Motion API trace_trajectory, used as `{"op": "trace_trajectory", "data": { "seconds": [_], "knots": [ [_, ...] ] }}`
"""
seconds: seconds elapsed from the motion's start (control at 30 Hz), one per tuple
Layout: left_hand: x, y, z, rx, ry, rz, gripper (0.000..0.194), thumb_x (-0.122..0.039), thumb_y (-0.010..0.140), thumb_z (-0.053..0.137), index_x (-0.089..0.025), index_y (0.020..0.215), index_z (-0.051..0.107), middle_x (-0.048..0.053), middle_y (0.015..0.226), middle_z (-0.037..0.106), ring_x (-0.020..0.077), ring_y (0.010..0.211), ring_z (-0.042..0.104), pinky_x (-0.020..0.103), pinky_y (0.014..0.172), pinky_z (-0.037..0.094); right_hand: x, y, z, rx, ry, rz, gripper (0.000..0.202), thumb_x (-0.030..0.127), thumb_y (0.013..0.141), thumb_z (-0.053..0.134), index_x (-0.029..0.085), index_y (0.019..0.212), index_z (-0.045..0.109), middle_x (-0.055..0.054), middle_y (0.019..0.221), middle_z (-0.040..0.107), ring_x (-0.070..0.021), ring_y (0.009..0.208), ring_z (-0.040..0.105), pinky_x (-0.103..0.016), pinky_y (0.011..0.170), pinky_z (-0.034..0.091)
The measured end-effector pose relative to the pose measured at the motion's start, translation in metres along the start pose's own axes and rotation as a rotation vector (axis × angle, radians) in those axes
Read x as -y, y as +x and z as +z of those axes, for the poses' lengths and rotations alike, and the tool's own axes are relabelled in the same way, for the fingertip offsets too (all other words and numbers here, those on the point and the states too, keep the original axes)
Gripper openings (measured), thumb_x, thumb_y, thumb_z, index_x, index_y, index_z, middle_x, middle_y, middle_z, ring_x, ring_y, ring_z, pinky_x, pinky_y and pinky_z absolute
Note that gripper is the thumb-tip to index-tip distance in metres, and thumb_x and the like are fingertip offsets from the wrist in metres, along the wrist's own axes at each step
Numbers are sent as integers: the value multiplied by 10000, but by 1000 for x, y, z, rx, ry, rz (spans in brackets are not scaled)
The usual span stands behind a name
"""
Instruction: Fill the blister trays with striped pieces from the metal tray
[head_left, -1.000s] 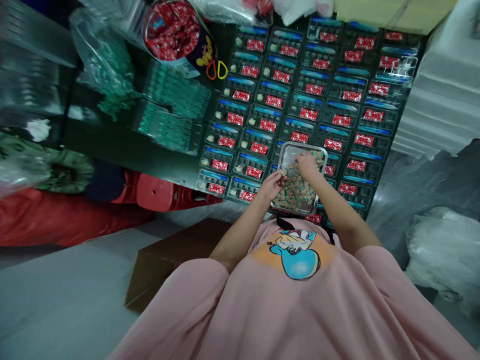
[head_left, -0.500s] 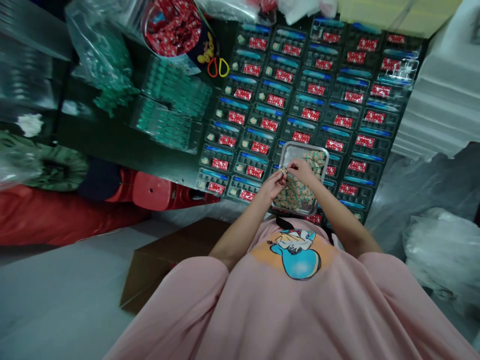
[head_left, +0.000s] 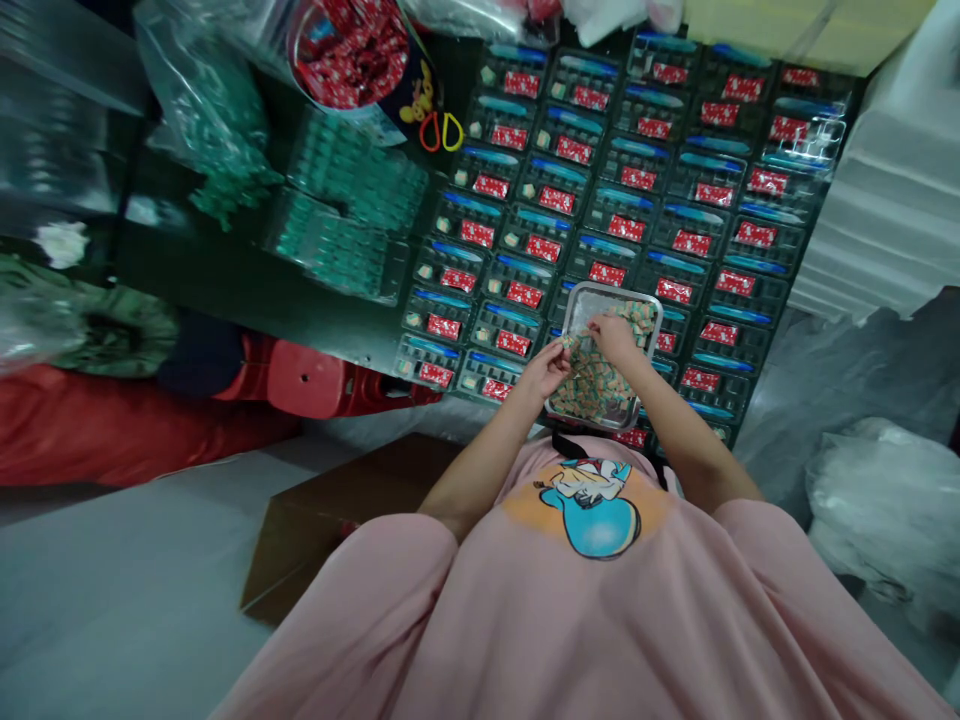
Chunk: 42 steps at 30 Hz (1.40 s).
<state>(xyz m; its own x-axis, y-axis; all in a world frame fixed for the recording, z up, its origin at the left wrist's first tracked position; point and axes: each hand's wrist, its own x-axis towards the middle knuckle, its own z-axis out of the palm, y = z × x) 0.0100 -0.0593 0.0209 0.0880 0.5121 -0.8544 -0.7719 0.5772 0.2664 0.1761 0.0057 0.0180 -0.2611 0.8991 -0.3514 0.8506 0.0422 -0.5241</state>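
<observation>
A metal tray (head_left: pixel 594 290) full of small tan-and-green pieces rests on the rows of black plastic trays, close to my body. At its left rim my left hand (head_left: pixel 550 370) pinches a small tan-and-green piece (head_left: pixel 568 343) between thumb and fingertips. My right hand (head_left: pixel 613 338) is over the tray's middle, its fingers bent down at the pieces; whatever its fingertips hold is hidden. Many of the black plastic trays (head_left: pixel 517 262) around hold a blue pen and a red patterned packet (head_left: pixel 523 293); those in the left columns also hold a small pale piece.
A tub (head_left: pixel 405 100) of red packets stands at the back left, beside scissors (head_left: pixel 441 132) with red and yellow handles. Green items in clear packs (head_left: pixel 337 245) lie left. White stacked trays (head_left: pixel 862 210) rise at right. A red stool (head_left: pixel 304 378) and cardboard box (head_left: pixel 300 540) are below.
My right hand has moved away from my left fingertips, slightly right, over the pieces in the metal tray. My left hand stays nearly still with its piece. The whole view shifts slightly.
</observation>
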Motion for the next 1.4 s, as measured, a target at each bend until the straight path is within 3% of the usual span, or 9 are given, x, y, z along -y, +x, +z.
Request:
{"op": "trace_trajectory", "data": {
  "seconds": [0.1, 0.2, 0.47, 0.63, 0.77, 0.97, 1.07, 1.2, 1.4],
  "knots": [
    [-2, -2, 1, 15, -17, -14, 156, -18, 795, 640, -169, 831, 660, -21, 643, 652, 58, 582, 626, 142, 524, 419, 7, 4, -1, 57, -225, -28, 197, 271, 917, 576, 155, 1000, 712, -168, 1049, 693, -264, 1014, 616, -350, 866, 449],
    [-2, -5, 2, 35, -17, -19, 151, -24, 801, 639, -172, 829, 651, -28, 641, 645, 52, 567, 614, 142, 517, 404, 12, 6, -1, 102, -323, -48, 215, 235, 928, 533, 148, 1015, 710, -180, 1083, 667, -293, 1068, 586, -373, 869, 439],
    [0, -11, 5, 41, -19, -45, 156, -23, 800, 635, -178, 813, 638, -29, 659, 638, 61, 598, 612, 165, 558, 405, 15, 2, -5, 111, -359, -204, 320, 166, 948, 434, 142, 1175, 657, -192, 1185, 623, -281, 1122, 531, -385, 925, 406],
    [-1, -13, 3, 44, -29, -41, 152, -31, 821, 613, -180, 798, 637, -25, 641, 632, 69, 602, 613, 174, 563, 410, 18, 8, -6, 100, -333, -213, 301, 94, 906, 443, 104, 1061, 701, -229, 1139, 642, -306, 1093, 551, -438, 946, 395],
    [0, -13, 2, 22, -2, -15, 144, -40, 810, 637, -183, 802, 640, -25, 640, 635, 76, 614, 624, 179, 576, 428, 9, 5, -3, 64, -164, -245, 219, 83, 861, 513, 116, 954, 709, -187, 1033, 682, -261, 1016, 581, -363, 910, 412],
    [8, -6, 1, 28, 54, 33, 154, -65, 784, 680, -178, 884, 651, -12, 700, 676, 87, 650, 639, 198, 633, 465, 5, -17, 13, -79, 434, -41, 154, 189, 805, 583, 163, 904, 698, -18, 788, 682, -154, 731, 592, -270, 743, 460],
    [14, -4, 4, 67, 75, 42, 205, -61, 778, 667, -173, 950, 661, -12, 726, 687, 90, 667, 640, 211, 663, 476, 8, -27, 20, -73, 645, -12, 140, 178, 754, 578, 172, 831, 694, 8, 744, 674, -144, 704, 596, -267, 733, 471],
    [20, -5, 8, 95, 112, 68, 183, -61, 783, 656, -160, 937, 659, -10, 713, 682, 90, 650, 633, 206, 630, 460, 4, -34, 24, -85, 789, 37, 150, 159, 729, 571, 172, 825, 685, 7, 776, 681, -146, 737, 614, -278, 767, 484],
    [28, -6, 14, 71, 156, 106, 218, -76, 735, 725, -178, 916, 658, -15, 742, 697, 96, 676, 654, 204, 641, 474, -3, -42, 20, -83, 818, 30, 144, 150, 749, 574, 172, 836, 687, 8, 795, 697, -146, 768, 627, -279, 790, 493]
  ]
}}
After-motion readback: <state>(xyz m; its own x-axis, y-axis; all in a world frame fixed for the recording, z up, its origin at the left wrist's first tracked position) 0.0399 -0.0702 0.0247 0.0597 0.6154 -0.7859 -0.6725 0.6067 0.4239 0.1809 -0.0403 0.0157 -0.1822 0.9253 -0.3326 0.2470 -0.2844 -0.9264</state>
